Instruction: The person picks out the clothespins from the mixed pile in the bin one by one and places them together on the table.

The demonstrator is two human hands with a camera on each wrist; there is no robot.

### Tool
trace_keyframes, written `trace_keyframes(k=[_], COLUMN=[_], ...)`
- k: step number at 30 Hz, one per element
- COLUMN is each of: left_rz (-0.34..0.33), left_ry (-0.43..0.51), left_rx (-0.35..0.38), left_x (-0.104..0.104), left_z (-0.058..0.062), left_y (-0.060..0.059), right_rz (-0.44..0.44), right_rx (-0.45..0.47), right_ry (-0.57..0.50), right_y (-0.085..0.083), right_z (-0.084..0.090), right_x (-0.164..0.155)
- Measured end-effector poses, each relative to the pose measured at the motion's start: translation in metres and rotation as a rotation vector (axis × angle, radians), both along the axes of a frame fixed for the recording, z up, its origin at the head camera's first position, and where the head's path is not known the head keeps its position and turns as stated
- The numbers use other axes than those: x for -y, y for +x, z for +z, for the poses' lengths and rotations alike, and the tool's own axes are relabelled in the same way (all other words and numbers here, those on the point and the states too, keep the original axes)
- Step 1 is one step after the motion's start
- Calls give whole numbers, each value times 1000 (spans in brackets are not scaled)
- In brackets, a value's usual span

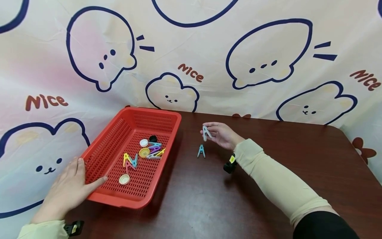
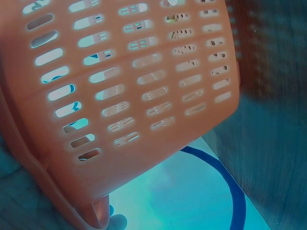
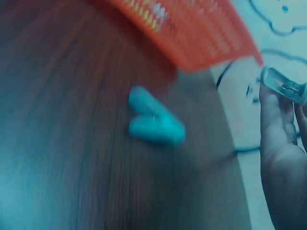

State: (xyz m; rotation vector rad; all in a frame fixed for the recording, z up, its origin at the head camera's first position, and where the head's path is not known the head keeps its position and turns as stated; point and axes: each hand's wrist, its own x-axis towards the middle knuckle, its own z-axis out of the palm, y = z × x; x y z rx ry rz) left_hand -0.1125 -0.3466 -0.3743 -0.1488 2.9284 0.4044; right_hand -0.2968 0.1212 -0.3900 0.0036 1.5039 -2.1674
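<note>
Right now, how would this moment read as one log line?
right grip: holds pale clothespin above table | left grip: touches red basket rim | blue clothespin: on table | basket: clothespins, caps

blue clothespin (image 3: 158, 129) blurred (right wrist view), right hand (image 3: 283, 160), pale clothespin (image 3: 293, 93) and red basket (image 3: 206, 43) cropped there

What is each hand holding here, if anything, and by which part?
Right hand: a pale grey, A-shaped plastic clothespin; the exact part gripped cannot be told. Left hand: the red, rectangular, perforated plastic basket, by its near left rim.
</note>
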Motion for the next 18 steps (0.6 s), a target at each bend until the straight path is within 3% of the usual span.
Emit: trace_keyframes(k=[11,18], left_rz=[-2,-11], left_ry=[-6,-8], left_rx=[-4,-7], left_x=[1,0], left_z=[0,-1], left_y=[1,-1], right_rz=[53,45], right_rx=[-32,-37], right_ry=[376,412], right_y=[-4,1], right_z=[-36,-45], right_x=[-28,-28])
